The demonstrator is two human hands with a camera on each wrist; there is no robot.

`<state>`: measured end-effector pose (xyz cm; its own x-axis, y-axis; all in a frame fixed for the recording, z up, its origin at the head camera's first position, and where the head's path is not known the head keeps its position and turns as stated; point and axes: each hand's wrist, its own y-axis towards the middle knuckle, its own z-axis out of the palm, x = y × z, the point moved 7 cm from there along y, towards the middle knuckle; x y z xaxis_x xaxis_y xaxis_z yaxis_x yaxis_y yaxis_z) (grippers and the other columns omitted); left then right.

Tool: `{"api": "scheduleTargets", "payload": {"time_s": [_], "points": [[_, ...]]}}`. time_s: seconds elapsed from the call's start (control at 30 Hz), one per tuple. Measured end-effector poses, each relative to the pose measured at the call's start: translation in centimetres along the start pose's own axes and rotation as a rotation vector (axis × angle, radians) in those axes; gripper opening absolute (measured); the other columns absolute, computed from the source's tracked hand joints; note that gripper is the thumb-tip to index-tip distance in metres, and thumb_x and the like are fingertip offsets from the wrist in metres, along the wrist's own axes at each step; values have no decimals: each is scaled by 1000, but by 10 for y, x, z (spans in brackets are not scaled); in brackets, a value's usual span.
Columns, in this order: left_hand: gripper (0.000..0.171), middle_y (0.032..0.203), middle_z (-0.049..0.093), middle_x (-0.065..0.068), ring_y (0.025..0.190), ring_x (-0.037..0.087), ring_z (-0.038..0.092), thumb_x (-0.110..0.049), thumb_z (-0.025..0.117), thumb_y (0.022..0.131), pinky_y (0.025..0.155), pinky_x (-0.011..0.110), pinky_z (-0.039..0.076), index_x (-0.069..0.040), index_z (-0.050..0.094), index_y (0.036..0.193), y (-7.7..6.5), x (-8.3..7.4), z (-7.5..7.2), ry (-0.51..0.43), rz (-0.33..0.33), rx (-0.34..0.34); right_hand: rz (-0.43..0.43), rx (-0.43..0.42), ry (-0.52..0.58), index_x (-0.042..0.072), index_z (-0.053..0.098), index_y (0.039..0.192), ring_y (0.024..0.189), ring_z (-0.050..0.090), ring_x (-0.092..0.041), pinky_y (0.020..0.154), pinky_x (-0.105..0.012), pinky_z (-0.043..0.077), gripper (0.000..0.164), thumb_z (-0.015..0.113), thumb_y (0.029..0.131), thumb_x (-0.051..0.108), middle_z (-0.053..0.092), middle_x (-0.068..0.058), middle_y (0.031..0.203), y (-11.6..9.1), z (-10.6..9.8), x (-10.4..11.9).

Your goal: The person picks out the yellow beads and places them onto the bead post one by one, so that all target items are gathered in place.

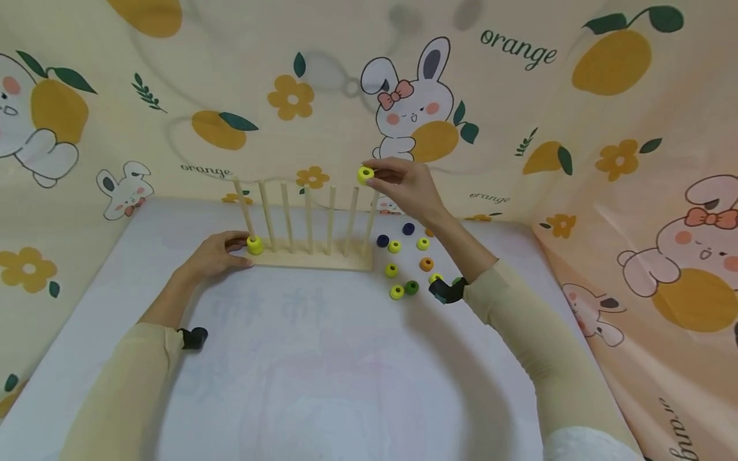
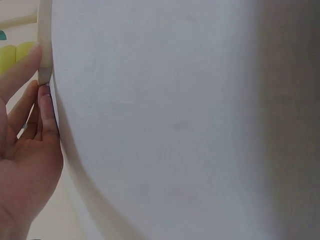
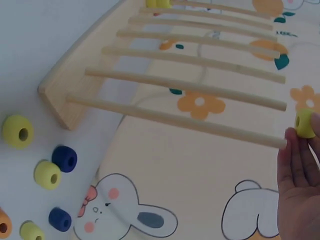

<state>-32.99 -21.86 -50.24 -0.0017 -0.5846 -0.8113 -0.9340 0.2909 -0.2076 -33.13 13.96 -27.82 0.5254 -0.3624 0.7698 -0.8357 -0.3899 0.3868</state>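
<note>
A wooden peg rack [image 1: 311, 257] stands at the back of the white table, with several upright pegs in a row on its base. Yellow beads [image 1: 254, 245] sit stacked at the foot of its leftmost peg. My left hand [image 1: 216, 256] grips the left end of the base, its thumb [image 2: 22, 72] along the front edge. Up by the tops of the rightmost pegs, my right hand [image 1: 406, 186] pinches a yellow bead [image 3: 304, 124] between thumb and fingertips. That bead is apart from the peg ends, its hole partly visible.
Right of the rack lie loose beads: several yellow ones [image 1: 391, 270], dark blue ones [image 1: 408, 228], orange ones [image 1: 426, 264] and green ones [image 1: 412, 287]. Some are partly hidden under the right forearm. A printed cloth [image 1: 334, 57] hangs behind the table [image 1: 300, 358].
</note>
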Motion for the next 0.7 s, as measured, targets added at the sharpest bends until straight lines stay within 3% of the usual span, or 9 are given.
{"api": "scheduleTargets", "payload": {"time_s": [0.17,0.37,0.7], "points": [[78,151,41,25,139,39,40,-11,79,86,117,47,33,3,36,149,1,-1,-1,-9,-3,10,39,33,-7,-2,67,124,98,70,-21,88,-27,57,31,68,93,4,70,-15,115,3,9,19],[77,150,41,25,139,39,40,-10,78,86,117,47,33,3,36,149,3,-3,-2,-6,6,12,21,51,-7,-5,68,121,96,69,-23,88,-27,57,29,68,92,1,70,-17,115,9,16,39],[80,150,41,27,138,40,39,-12,79,85,117,48,32,6,35,149,1,-4,-1,-6,-7,12,0,74,75,-3,69,119,95,70,-20,87,-28,58,29,71,90,2,71,-15,115,26,39,36]]}}
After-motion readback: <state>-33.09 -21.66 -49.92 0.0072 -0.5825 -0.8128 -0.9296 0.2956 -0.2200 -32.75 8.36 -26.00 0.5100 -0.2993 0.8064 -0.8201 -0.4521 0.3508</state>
